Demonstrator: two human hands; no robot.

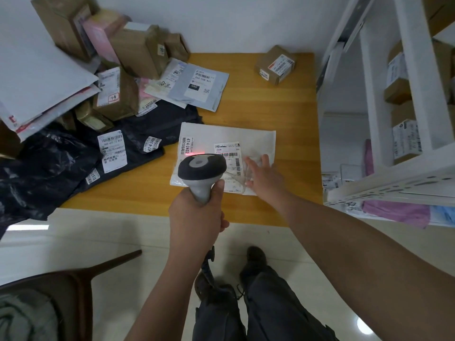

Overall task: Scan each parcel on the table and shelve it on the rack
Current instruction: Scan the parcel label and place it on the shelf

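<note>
A flat white mailer parcel [256,137] lies on the wooden table [270,99] near its front edge. My left hand [197,215] grips the handle of a grey and black barcode scanner [202,168], held just above the parcel's left part. A red scan line falls on the parcel's label [227,150]. My right hand [264,174] presses flat on the parcel's right side, fingers straight. The white rack [384,188] stands to the right of the table.
A heap of brown boxes [138,50], white and grey mailers [197,84] and black bags [49,168] covers the table's left side. One small brown box [275,64] sits at the back right. The rack holds several boxes. A chair [73,286] stands at the lower left.
</note>
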